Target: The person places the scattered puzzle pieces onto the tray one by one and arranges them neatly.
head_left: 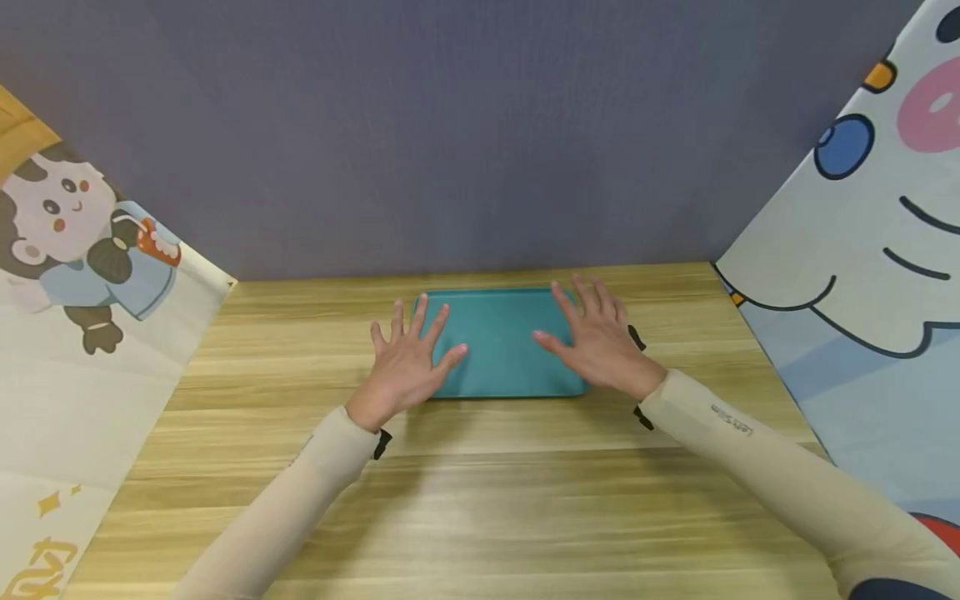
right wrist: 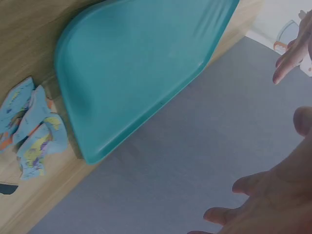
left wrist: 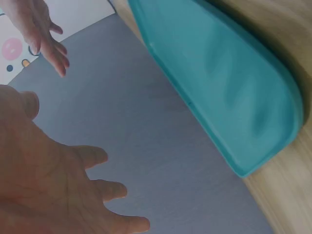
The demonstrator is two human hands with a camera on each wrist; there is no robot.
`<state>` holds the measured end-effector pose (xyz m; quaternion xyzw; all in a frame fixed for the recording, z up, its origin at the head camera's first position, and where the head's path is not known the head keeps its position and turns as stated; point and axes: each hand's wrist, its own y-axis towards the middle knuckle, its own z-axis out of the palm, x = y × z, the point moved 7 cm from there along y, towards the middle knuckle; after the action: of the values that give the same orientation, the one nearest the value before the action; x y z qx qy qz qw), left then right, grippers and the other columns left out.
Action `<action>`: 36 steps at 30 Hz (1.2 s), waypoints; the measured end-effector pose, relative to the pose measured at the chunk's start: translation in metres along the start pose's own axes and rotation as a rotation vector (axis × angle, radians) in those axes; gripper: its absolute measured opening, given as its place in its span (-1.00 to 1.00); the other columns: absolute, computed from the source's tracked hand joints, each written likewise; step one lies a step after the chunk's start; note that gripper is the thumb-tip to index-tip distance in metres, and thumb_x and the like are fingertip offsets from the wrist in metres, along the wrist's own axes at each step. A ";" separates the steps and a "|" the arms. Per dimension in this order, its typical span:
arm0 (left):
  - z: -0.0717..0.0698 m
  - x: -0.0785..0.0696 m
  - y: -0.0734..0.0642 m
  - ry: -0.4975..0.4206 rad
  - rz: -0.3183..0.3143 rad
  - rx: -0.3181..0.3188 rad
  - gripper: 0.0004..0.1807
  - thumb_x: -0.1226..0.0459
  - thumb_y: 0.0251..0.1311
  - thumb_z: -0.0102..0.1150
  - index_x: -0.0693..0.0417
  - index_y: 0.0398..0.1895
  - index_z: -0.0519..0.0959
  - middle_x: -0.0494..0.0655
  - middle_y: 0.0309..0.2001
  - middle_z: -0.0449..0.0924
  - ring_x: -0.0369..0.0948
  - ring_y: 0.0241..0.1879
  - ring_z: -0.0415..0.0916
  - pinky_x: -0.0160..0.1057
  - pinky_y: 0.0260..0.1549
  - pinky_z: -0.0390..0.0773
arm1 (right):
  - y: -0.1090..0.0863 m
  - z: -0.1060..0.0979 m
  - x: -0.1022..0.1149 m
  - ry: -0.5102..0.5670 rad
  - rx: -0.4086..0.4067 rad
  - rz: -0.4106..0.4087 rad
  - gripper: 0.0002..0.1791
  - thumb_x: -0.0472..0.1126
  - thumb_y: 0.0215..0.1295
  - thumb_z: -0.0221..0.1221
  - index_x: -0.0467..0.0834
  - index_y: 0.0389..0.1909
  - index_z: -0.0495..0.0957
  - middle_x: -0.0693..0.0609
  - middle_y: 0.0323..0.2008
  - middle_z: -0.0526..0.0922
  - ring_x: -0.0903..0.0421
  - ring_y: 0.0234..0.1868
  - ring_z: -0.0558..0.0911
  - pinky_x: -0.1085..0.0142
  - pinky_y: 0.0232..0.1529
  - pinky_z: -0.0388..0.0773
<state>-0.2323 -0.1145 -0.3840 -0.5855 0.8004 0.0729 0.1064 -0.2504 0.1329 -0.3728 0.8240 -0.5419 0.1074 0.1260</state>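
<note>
As left hand [head_left: 405, 367] and right hand [head_left: 600, 345] hover above the teal tray [head_left: 504, 348], their fingers [head_left: 438, 322] splay wide.

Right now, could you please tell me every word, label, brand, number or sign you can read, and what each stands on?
"Let's Slim", in small print on the right sleeve.
Left sleeve: a faint mark, too small to read.
Left wall panel: gold lettering, cut off, not readable.
Blue patterned pieces beside the tray: any wording is too blurred to read.
</note>
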 end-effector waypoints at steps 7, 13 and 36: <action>0.004 0.002 0.001 -0.002 0.012 -0.003 -0.12 -0.40 0.21 -0.58 -0.18 0.51 -0.12 0.01 0.48 -0.41 0.18 0.39 -0.53 0.37 0.13 -0.45 | -0.003 0.004 -0.011 0.021 0.005 0.018 -0.09 0.39 0.30 -0.21 -0.02 0.50 -0.20 -0.17 0.46 -0.30 -0.24 0.41 -0.36 -0.28 0.20 -0.34; 0.006 0.006 0.001 -0.026 0.023 0.002 -0.16 -0.32 0.28 -0.43 -0.10 0.51 -0.12 0.02 0.49 -0.27 0.11 0.42 -0.42 0.38 0.15 -0.22 | -0.005 0.006 -0.022 0.037 0.006 0.035 -0.09 0.36 0.32 -0.16 -0.09 0.50 -0.14 -0.22 0.45 -0.24 -0.29 0.40 -0.32 -0.28 0.20 -0.33; 0.046 0.086 0.017 -0.308 -0.181 0.127 -0.28 0.16 0.35 -0.02 0.23 0.45 -0.04 0.14 -0.12 0.48 -0.01 -0.18 0.47 -0.02 -0.19 0.46 | -0.010 0.025 -0.104 0.142 -0.059 0.091 -0.23 -0.13 0.21 0.26 -0.37 0.32 0.16 -0.44 0.31 0.01 -0.43 0.27 -0.05 -0.26 0.17 -0.09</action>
<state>-0.2698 -0.1777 -0.4510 -0.6292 0.7217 0.1011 0.2704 -0.2807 0.2187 -0.4297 0.7848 -0.5713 0.1551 0.1835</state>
